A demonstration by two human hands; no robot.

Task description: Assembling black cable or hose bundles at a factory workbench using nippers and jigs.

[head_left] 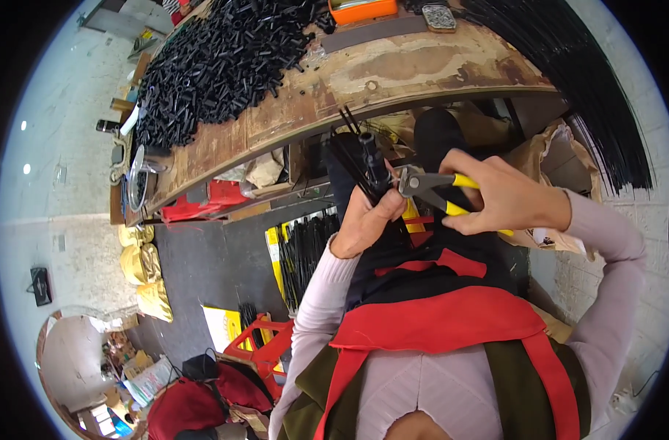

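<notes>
My left hand [365, 226] is closed around several thin black rods [350, 163] and a thicker black tubular piece [373, 160], held upright over my lap below the table edge. In my right hand [501, 192] is a pair of pliers [425, 183] with yellow handles and a dark metal head. The handles are spread apart, and my fingers wrap round them. The plier head meets the black piece right beside my left thumb. Whatever lies between the jaws is too small to make out.
On the wooden table [415, 70] lies a large heap of short black tubes [224, 66]. Behind are an orange box [362, 10] and a small tin [439, 17]. Long black rods [569, 66] hang over the right side. Bundled rods [309, 253] and gold bags [140, 262] lie on the floor.
</notes>
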